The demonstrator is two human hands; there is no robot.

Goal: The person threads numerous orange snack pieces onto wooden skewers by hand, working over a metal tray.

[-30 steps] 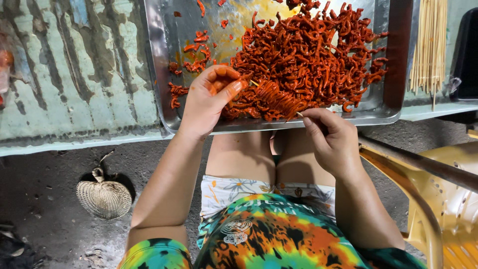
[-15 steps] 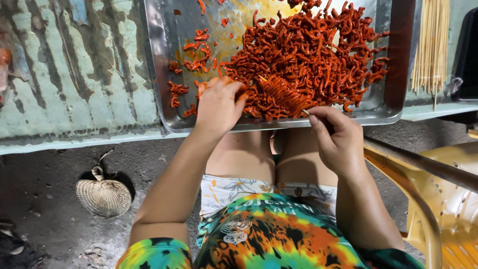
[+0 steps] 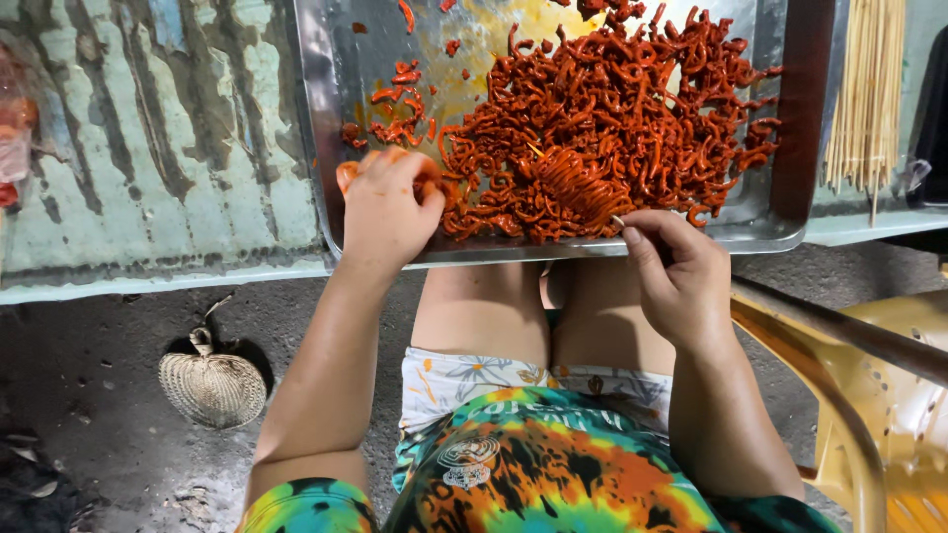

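Two bare hands work at the near edge of one steel tray, which sits on a worn, pale painted table. A single large heap of red-orange marinated strips, far too many to count, fills the tray from its middle out toward three o'clock, with a few loose strips scattered toward ten o'clock. The left hand is at about eight o'clock of the heap, fingers curled narrow around a strip or two picked from the loose ones. The right hand is at about five o'clock of the heap, pinching one thin skewer already threaded with a tight row of strips; its tip lies in the heap's near edge. The step in hand looks like threading: one piece gathered, one stick part filled. The next move would likely call for bringing the left hand's piece across to the stick's point and pushing it on without pricking a finger. One bundle of bare bamboo skewers lies beyond the tray at two o'clock. One woven hand fan rests on the ground at seven o'clock, and one yellow plastic chair stands at four o'clock.
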